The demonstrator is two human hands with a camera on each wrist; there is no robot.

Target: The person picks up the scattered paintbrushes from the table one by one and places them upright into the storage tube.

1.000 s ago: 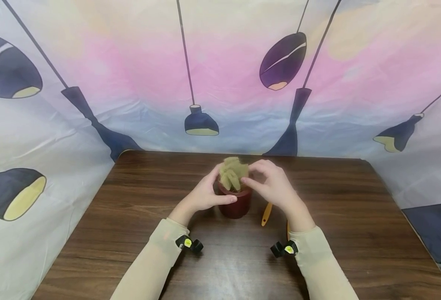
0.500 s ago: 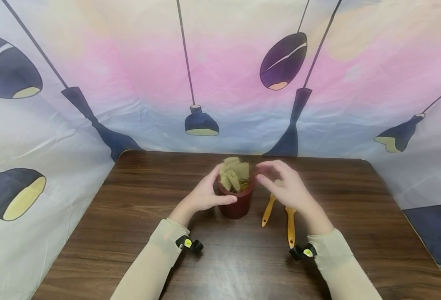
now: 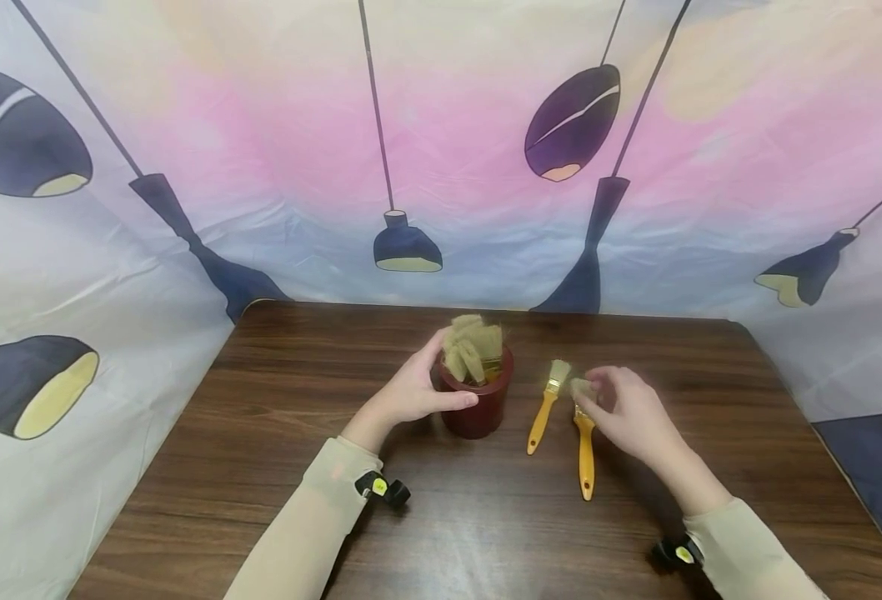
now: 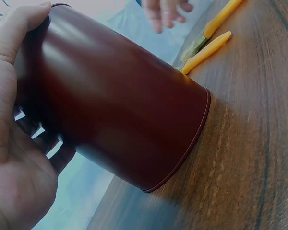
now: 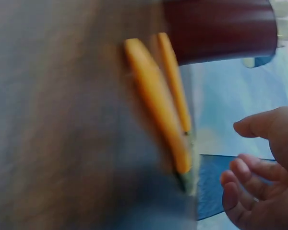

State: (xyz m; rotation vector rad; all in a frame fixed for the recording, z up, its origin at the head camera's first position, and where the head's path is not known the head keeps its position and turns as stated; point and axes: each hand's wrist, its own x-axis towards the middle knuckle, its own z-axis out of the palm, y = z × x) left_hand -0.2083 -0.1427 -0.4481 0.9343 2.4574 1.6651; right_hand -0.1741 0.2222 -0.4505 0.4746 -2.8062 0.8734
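Note:
My left hand (image 3: 413, 387) grips a dark red cylindrical cup (image 3: 474, 417) that stands upright on the table, thumb across its front and fingers round its far side. Several brushes (image 3: 473, 346) stand in the cup with their pale bristles up. Two paintbrushes with yellow-orange handles lie to the right of the cup: a narrower brush (image 3: 543, 412) and a wider brush (image 3: 585, 450). My right hand (image 3: 631, 410) hovers at the wider brush's bristle end, overlapping it in the head view. In the right wrist view, its thumb and fingers are apart with nothing between them.
The dark wood-grain table (image 3: 276, 383) carries everything. Behind it hangs a pale cloth (image 3: 298, 125) printed with lamps, which meets the table's back edge. Black wrist cameras (image 3: 383, 487) sit on both cuffs.
My right hand has moved from the brushes in the cup rightward and down to the wider paintbrush on the table. The left hand still holds the cup in place.

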